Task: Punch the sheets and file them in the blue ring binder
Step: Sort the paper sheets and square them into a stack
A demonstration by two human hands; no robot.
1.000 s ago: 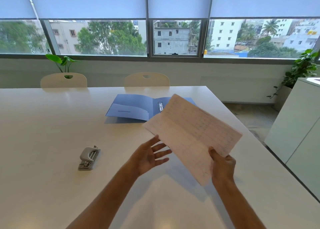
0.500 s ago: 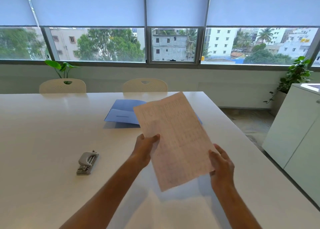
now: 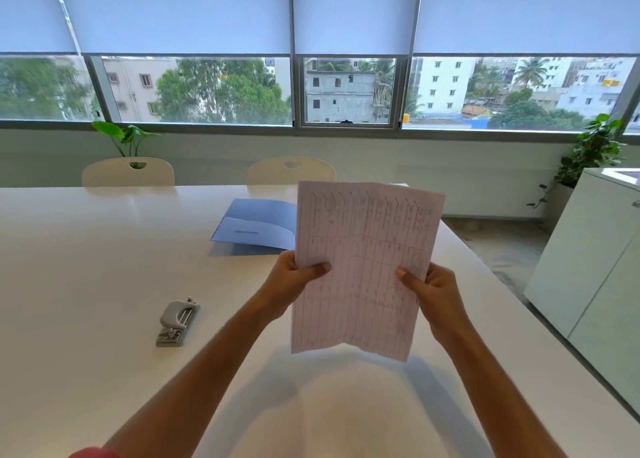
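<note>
Your grey metal hole punch (image 3: 177, 322) lies on the white bench (image 3: 86, 267) at nine o'clock of the raised printed paper sheets (image 3: 363, 267); the open blue ring binder (image 3: 256, 225) lies behind at eleven.

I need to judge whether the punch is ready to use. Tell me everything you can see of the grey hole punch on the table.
The hole punch is small and light grey, seemingly metal with a rounded lever top. Two bright rods run under the lever, and a darker flat base juts toward the person. It lies flat on the white table, angled slightly, to the left of the left hand. Nothing touches it but the table; no paper is in it. Finer details are too small to tell.
</note>
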